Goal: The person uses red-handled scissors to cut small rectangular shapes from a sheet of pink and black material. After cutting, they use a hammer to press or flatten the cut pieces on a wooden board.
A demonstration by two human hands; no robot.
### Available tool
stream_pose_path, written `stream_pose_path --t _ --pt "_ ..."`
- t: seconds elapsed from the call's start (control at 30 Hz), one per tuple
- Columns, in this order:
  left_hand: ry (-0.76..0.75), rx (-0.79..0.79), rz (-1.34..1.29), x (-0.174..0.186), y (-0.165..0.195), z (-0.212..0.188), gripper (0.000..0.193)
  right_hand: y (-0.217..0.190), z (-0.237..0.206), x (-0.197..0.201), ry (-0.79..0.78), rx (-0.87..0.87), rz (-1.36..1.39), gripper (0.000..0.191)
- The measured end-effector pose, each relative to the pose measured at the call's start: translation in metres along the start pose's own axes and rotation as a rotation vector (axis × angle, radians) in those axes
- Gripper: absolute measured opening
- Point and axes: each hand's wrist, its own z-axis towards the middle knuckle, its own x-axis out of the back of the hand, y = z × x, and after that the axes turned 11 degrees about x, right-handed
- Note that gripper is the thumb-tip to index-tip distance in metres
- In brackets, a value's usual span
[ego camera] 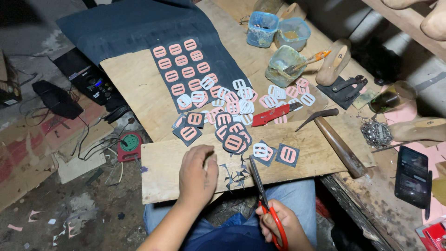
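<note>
My left hand (197, 175) rests knuckles-up on the wooden board (158, 162), fingers curled near small dark offcuts (234, 175); whether it holds anything is hidden. My right hand (281, 227) grips red-handled scissors (262, 193), blades pointing up toward the board's front edge. Pink buckle-shaped pieces glued on dark squares (287, 155) lie just beyond the scissors. A pile of trimmed pink and white pieces (232, 123) sits in the middle. A dark sheet (186, 69) carries rows of pink pieces.
A hammer (337, 139) and a red utility knife (274, 114) lie right of the pile. Glue tubs with a brush (285, 65), wooden shoe lasts (334, 62), a phone (411, 175) and staples stand at the right. Cables and a speaker clutter the floor at the left.
</note>
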Motion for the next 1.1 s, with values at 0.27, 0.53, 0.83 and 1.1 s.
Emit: stream_pose_path --t 0.27,0.53,0.83,1.1 --pt "-0.170 -0.471 0.168 -0.025 0.028 -0.006 0.035 -0.003 0.001 -0.007 0.116 0.290 0.101 0.041" --pt "-0.187 -0.555 0.449 -0.056 0.046 0.015 0.045 -0.002 -0.005 -0.006 0.189 0.294 0.103 0.040" --pt "-0.180 -0.470 0.273 -0.049 0.044 0.011 0.030 0.002 -0.004 -0.012 0.226 0.314 0.099 0.041" --pt "-0.131 -0.255 0.214 -0.055 0.059 0.043 0.022 0.001 -0.001 -0.013 0.242 0.240 0.076 0.039"
